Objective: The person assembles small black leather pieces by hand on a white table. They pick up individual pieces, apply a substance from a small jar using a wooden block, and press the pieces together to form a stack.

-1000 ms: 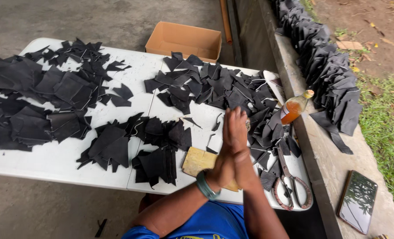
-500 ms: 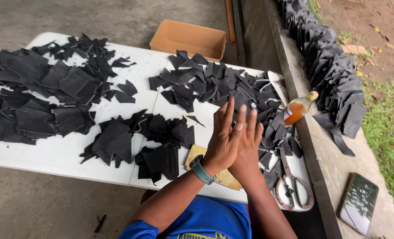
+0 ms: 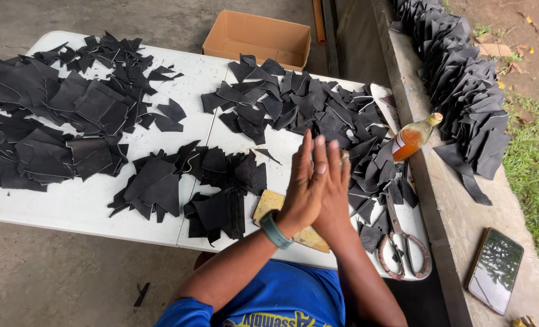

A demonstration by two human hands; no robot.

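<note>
Since the earlier frames the two hands have dropped lower and slid against each other, fingers now angled up-left. Left hand [image 3: 302, 191] and right hand [image 3: 336, 194] are pressed palm to palm, fingers straight, flat open and gripping nothing; whether anything thin lies between the palms cannot be told. They hover above the tabletop [image 3: 75, 206], over a tan block [image 3: 269, 209] that lies flat at the near edge, partly hidden by the wrists. Left wrist wears a teal band [image 3: 276, 230].

Black cut pieces [image 3: 221, 181] lie in separate heaps across the tabletop, apparently sorted by shape. Scissors [image 3: 405, 251] rest shut at the right corner, close to the right hand.

Containers: a bottle [image 3: 411, 138] with amber liquid leans at the wall ledge [image 3: 457, 212], about half full. A cardboard box [image 3: 257, 39] beyond the tabletop looks empty. A phone [image 3: 493, 269] lies face up on the ledge, clear of the work.
</note>
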